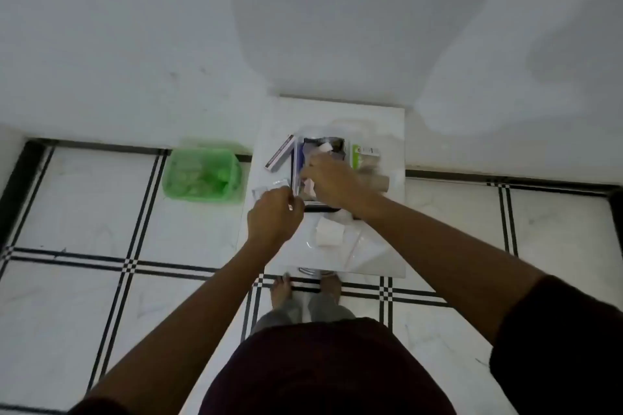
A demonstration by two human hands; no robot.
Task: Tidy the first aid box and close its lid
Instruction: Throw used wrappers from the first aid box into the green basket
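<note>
The open first aid box [318, 207], dark-rimmed, sits on a small white table [387, 118]. A white roll [326, 146] and dark items lie at its far end. My right hand [332, 180] reaches into the box, fingers curled over its contents; what it holds is hidden. At the box's left edge, my left hand [274, 217] pinches something small and clear. A white gauze roll [329, 235] lies on the table in front of the box. Beside the box are a purple-and-white carton [279, 153] on the left and a green-labelled packet [365, 155] on the right.
A green plastic bin [202, 175] stands on the tiled floor left of the table. A clear plastic sheet or lid [367, 253] lies at the table's near right. A tan roll [379, 183] rests right of the box. My bare feet [281, 290] are at the table's front edge.
</note>
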